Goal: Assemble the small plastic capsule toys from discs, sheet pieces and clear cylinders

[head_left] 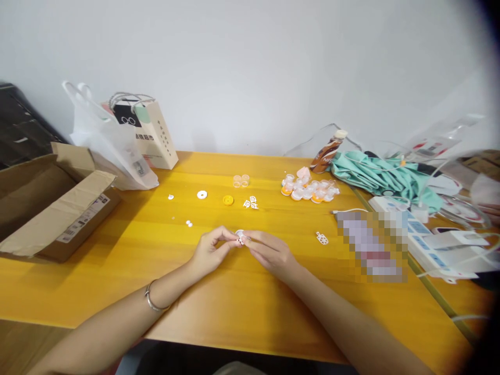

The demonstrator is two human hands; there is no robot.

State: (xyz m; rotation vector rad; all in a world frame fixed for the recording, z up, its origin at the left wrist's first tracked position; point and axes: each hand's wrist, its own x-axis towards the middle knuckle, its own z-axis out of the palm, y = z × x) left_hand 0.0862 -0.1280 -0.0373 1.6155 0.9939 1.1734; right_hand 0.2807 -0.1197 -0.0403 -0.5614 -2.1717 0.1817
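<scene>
My left hand [213, 249] and my right hand [270, 254] meet over the near middle of the wooden table. Between their fingertips is a small white plastic part [239, 235], pinched from both sides; the fingers cover much of it, so its exact kind does not show. Just beyond the hands lie a few flat white cut-out pieces [250, 203], a round yellow part [228, 200] and a white ring [202, 195]. Farther back stand two clear cups [241, 180]. Another white cut-out piece [322, 238] rests to the right of my right hand.
Several small capsule-like containers [310, 190] cluster at the back right beside a brown bottle [329, 151] and green cloth [386, 177]. A power strip [439, 255] and cables lie at right. On the left are an open cardboard box [84, 224], a plastic bag [111, 146] and a paper bag [156, 135].
</scene>
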